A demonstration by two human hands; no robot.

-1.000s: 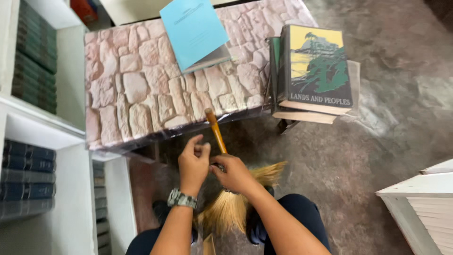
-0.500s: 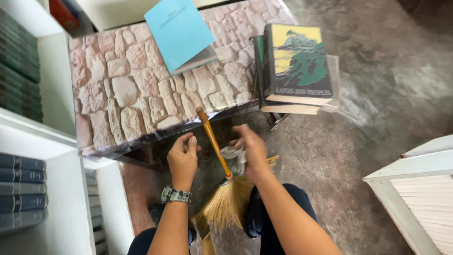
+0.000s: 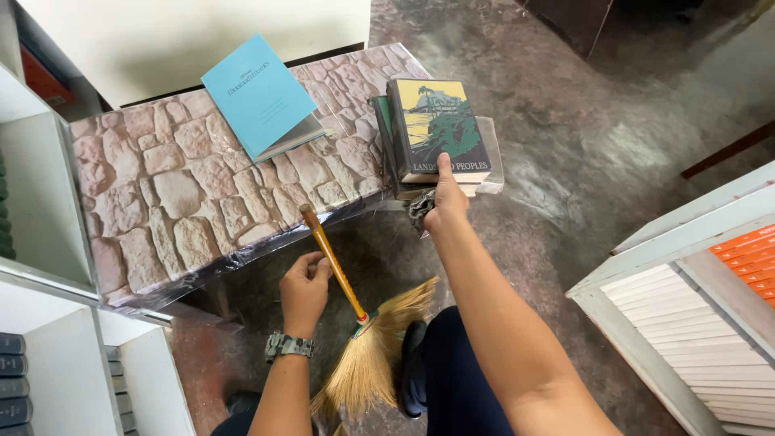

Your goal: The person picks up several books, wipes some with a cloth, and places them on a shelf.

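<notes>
Stone-patterned tabletop ahead, my right hand, clutching a grey cloth, has left the broom for the book stack, left hand loosely gripping the handle.

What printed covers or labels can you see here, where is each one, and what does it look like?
Thin booklet: flat on the stone-pattern table, rear middle; rectangular, light blue, with a small dark title line.
Illustrated book: top of a stack at the table's right end, under the right hand; yellow sky, green and dark picture, title band below.
Orange panels: far right, behind white slats; orange with pale lettering.
</notes>
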